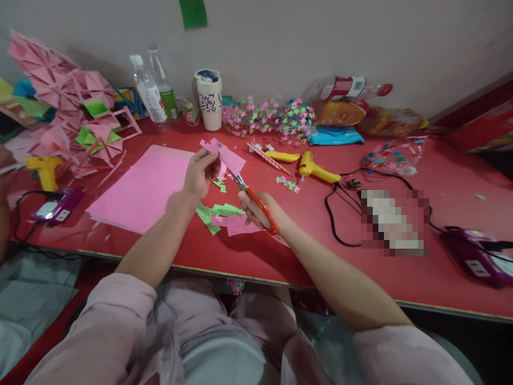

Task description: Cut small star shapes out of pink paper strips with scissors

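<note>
My left hand (202, 170) pinches a small piece of pink paper (233, 159) above the red table. Orange-handled scissors (262, 209) are gripped in my right hand (256, 211), their blades reaching up to the paper and partly hidden by it. Below both hands lie green paper scraps (216, 216) and pink paper scraps (240, 224). A stack of pink sheets (140, 187) rests beside my left forearm. Several small paper stars (287, 184) are on the table to the right of the scissors.
A yellow glue gun (318, 170), a yellow cutter (282, 156) and pencils (269, 159) lie beyond my right hand. Bottles (148, 93) and a white tumbler (210, 101) stand by the wall. Pink folded-paper models (72, 91) crowd the left. Purple power strips (479, 254) trail black cables.
</note>
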A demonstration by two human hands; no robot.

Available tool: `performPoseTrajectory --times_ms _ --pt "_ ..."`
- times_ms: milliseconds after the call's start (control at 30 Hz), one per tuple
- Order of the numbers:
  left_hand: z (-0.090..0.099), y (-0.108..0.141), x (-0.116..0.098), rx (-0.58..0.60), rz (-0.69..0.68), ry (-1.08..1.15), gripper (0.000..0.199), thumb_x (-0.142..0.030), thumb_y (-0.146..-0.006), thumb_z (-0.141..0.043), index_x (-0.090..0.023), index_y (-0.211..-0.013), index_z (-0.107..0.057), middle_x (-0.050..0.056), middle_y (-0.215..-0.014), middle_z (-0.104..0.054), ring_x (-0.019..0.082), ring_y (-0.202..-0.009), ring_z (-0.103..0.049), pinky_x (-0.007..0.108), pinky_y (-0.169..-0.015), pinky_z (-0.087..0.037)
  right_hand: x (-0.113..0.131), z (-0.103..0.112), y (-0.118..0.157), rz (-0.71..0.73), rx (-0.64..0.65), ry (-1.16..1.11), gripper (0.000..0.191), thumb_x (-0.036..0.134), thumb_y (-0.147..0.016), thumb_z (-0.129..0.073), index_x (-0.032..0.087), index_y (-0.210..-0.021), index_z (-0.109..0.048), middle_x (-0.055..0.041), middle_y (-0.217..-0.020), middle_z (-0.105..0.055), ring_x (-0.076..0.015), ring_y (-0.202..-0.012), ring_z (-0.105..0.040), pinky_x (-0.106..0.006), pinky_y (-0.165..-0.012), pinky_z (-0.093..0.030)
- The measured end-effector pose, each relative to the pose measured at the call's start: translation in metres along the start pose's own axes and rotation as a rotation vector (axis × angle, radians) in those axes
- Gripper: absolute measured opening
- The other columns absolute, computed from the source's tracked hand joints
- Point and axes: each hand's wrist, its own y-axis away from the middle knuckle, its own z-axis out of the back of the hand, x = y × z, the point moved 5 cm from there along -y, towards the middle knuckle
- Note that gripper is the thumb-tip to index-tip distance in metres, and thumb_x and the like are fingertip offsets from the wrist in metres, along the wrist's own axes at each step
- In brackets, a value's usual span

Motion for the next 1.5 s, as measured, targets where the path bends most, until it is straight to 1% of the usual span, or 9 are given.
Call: performPoseTrajectory --times_ms 267,433,500,567,733,900,1033,1267,1500 --pt "0.003 -0.001 -0.002 -0.051 -0.006 0.047 0.026 -0.024 -0.074 -0.058 -0.019 -0.056 -0.039 -0.007 -0.046 -0.043 0.002 -0.037 -0.038 0.018 -0.038 -0.026 -0.001 0.001 -0.002 0.005 -0.008 0.009 0.049 0.061 -0.078 -0.057 0.019 -0.059 -0.039 0.0098 -0.037 -0.033 -0.0041 -0.027 -0.035 -0.023 -0.041 -0.048" --pt "0.009 -0.004 -0.005 -0.149 -0.082 0.072 0.019 -0.019 -0.073 -0.057 -0.018 -0.06 -0.043 -0.007 -0.052 -0.046 0.001 -0.044 -0.045 0.014 -0.044 -0.035 0.0 -0.001 -0.001 -0.018 -0.003 0.027 0.045 0.056 -0.08 -0.057 0.019 -0.061 -0.039 0.0105 -0.037 -0.032 -0.004 -0.025 -0.033 -0.022 -0.039 -0.046" --pt "0.01 -0.004 -0.006 -0.171 -0.095 0.04 0.016 -0.021 -0.076 -0.056 -0.018 -0.064 -0.045 -0.007 -0.053 -0.049 0.002 -0.046 -0.049 0.014 -0.048 -0.039 0.001 0.0 0.0 -0.021 -0.022 0.051 0.043 0.052 -0.081 -0.058 0.019 -0.06 -0.038 0.0103 -0.037 -0.032 -0.0041 -0.025 -0.034 -0.022 -0.039 -0.046" --pt "0.008 -0.005 -0.005 -0.154 -0.081 -0.012 0.016 -0.027 -0.079 -0.056 -0.02 -0.068 -0.046 -0.007 -0.055 -0.051 0.003 -0.045 -0.051 0.015 -0.048 -0.041 0.003 0.001 0.0 -0.012 -0.043 0.075 0.041 0.048 -0.083 -0.058 0.019 -0.06 -0.039 0.0098 -0.038 -0.033 -0.0042 -0.026 -0.034 -0.022 -0.041 -0.046" --pt "0.008 -0.005 -0.005 -0.126 -0.05 -0.099 0.019 -0.035 -0.079 -0.058 -0.021 -0.073 -0.046 -0.008 -0.051 -0.05 0.004 -0.038 -0.046 0.017 -0.038 -0.032 0.003 0.004 0.001 -0.028 -0.081 0.12 0.037 0.042 -0.084 -0.057 0.019 -0.06 -0.039 0.0077 -0.041 -0.038 -0.0051 -0.029 -0.038 -0.022 -0.043 -0.045" --pt "0.012 -0.006 -0.006 -0.121 -0.003 -0.131 0.011 -0.027 -0.076 -0.06 -0.019 -0.072 -0.052 -0.006 -0.053 -0.055 0.003 -0.038 -0.046 0.017 -0.037 -0.032 0.003 0.007 0.0 -0.022 -0.08 0.133 0.038 0.046 -0.084 -0.056 0.019 -0.061 -0.04 0.0077 -0.041 -0.037 -0.0051 -0.03 -0.038 -0.022 -0.043 -0.043" --pt "0.015 -0.008 -0.01 -0.104 -0.009 -0.146 0.005 -0.022 -0.073 -0.06 -0.018 -0.073 -0.058 -0.006 -0.05 -0.055 0.003 -0.036 -0.044 0.016 -0.036 -0.03 0.003 0.009 -0.001 -0.028 -0.05 0.172 0.04 0.051 -0.084 -0.055 0.019 -0.064 -0.042 0.007 -0.042 -0.039 -0.0051 -0.031 -0.038 -0.021 -0.04 -0.039" --pt "0.019 -0.011 -0.014 -0.102 -0.001 -0.233 0.005 -0.022 -0.072 -0.06 -0.018 -0.069 -0.06 -0.007 -0.047 -0.053 0.001 -0.033 -0.04 0.016 -0.034 -0.027 0.003 0.013 -0.003 -0.029 -0.037 0.269 0.042 0.053 -0.084 -0.053 0.018 -0.063 -0.042 0.0043 -0.044 -0.044 -0.0046 -0.032 -0.037 -0.019 -0.035 -0.032" --pt "0.018 -0.009 -0.012 -0.113 0.034 -0.214 0.003 -0.019 -0.069 -0.062 -0.017 -0.066 -0.061 -0.006 -0.046 -0.054 0.002 -0.036 -0.043 0.016 -0.034 -0.027 0.006 0.016 -0.003 -0.01 -0.036 0.349 0.046 0.059 -0.081 -0.052 0.018 -0.062 -0.044 0.0041 -0.043 -0.044 -0.0059 -0.035 -0.04 -0.02 -0.04 -0.033"
